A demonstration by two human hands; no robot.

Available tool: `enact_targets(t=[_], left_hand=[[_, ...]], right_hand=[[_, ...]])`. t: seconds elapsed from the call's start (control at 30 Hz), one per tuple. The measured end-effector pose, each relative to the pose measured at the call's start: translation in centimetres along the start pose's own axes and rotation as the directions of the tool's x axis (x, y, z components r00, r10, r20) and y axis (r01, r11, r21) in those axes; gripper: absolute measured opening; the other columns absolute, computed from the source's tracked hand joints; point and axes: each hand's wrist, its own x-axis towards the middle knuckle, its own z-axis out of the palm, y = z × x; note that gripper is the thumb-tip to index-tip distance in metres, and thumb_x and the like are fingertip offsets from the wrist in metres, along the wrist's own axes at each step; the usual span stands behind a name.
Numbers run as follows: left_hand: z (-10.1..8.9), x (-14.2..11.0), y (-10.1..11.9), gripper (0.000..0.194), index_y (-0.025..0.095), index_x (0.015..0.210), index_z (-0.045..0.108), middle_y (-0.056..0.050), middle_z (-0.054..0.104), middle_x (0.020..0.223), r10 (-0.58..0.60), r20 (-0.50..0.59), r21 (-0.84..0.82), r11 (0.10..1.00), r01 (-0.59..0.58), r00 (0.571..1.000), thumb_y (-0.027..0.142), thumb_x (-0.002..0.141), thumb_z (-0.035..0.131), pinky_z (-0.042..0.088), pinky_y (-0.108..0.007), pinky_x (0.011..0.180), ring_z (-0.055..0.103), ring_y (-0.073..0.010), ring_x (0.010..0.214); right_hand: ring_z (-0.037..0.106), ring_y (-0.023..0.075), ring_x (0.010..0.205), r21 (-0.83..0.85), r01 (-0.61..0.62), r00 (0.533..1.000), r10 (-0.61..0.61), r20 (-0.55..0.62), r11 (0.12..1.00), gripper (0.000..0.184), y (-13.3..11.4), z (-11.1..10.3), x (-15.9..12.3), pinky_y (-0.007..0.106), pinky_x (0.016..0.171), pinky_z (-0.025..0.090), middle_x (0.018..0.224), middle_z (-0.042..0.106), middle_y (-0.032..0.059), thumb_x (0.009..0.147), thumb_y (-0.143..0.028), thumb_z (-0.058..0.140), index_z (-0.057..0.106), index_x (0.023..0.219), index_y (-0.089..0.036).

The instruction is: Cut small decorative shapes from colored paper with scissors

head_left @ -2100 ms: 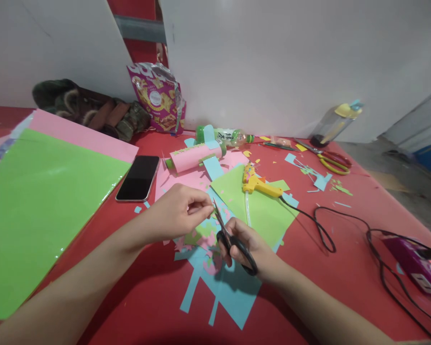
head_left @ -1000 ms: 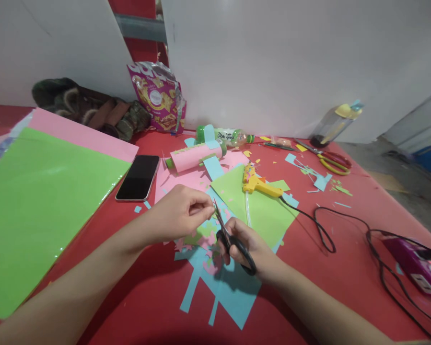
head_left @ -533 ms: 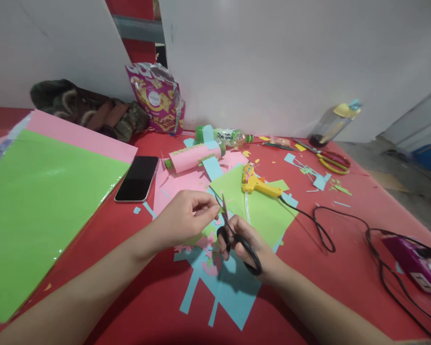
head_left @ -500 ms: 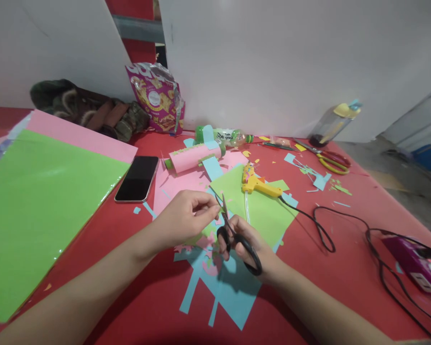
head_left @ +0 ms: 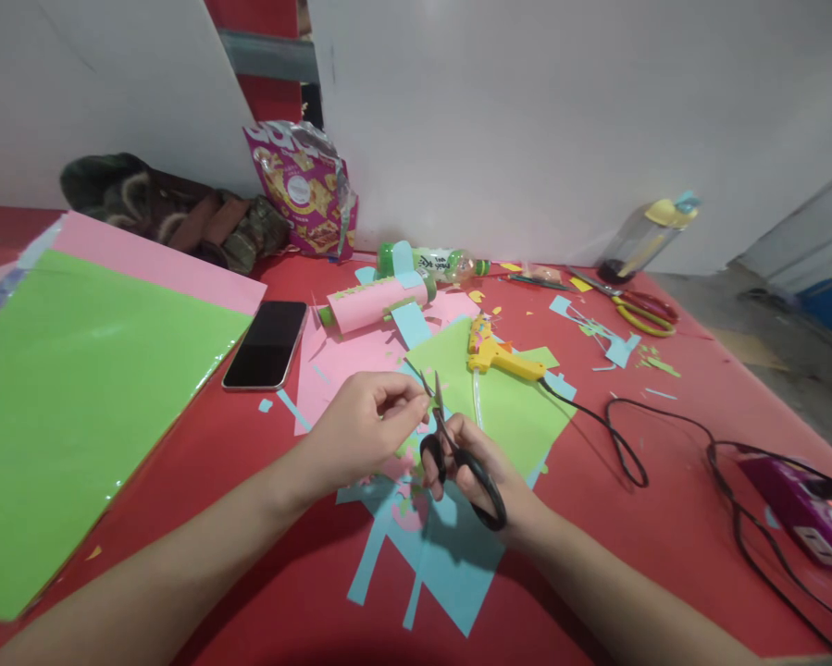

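Observation:
Black-handled scissors (head_left: 480, 481) are in my right hand (head_left: 493, 472), fingers through the loops, blades slightly apart and pointing up and away. My left hand (head_left: 370, 425) is closed in a pinch right beside the blade tips. Whatever it pinches is too small to make out, perhaps a scrap. Under both hands lie blue paper (head_left: 457, 573), green paper (head_left: 527, 430) and small pink and green cuttings (head_left: 408, 509). Just beyond is a yellow glue gun (head_left: 502, 356) with a clear glue stick. Behind that lies a roll wrapped in pink paper (head_left: 366, 310) with blue tabs.
A phone (head_left: 266, 345) and large green sheets (head_left: 103, 398) lie left. At the back are a snack bag (head_left: 304, 190), a green bottle (head_left: 436, 264), red-and-yellow-handled scissors (head_left: 644, 313) and a clear bottle (head_left: 644, 240). A black cord (head_left: 624, 453) and purple power strip (head_left: 804, 513) occupy the right.
My left hand has shifted very slightly right, staying by the blades. The scissors have barely moved, and the things on the table stay where they were.

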Motion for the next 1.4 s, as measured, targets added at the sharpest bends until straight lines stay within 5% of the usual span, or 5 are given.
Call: enact_targets(t=[0.53, 1.4], left_hand=[[1.8, -0.7, 0.3, 0.022, 0.016, 0.055, 0.046, 0.004, 0.047, 0.042, -0.056, -0.116, -0.173, 0.984, 0.035, 0.992, 0.023, 0.075, 0.042, 0.034, -0.017, 0.039, 0.046, -0.0074, 0.04], [3.3, -1.4, 0.2, 0.026, 0.017, 0.053, 0.039, 0.007, 0.039, 0.037, -0.116, -0.167, -0.228, 0.971, 0.076, 0.979, 0.022, 0.078, 0.038, 0.033, -0.018, 0.037, 0.04, -0.0059, 0.033]], right_hand=[[0.043, 0.0112, 0.055, -0.008, 0.022, 0.999, -0.023, -0.049, 1.0, 0.042, 0.6, 0.5, -0.1, 0.025, 0.047, 0.038, 0.065, 0.042, -0.0023, 0.066, -0.057, 0.053, 0.03, 0.074, -0.023], [0.038, 0.0118, 0.057, -0.099, 0.012, 0.994, -0.023, -0.103, 0.995, 0.04, 0.9, 1.1, -0.7, 0.026, 0.053, 0.033, 0.068, 0.037, -0.0028, 0.07, -0.057, 0.047, 0.029, 0.076, -0.023]])
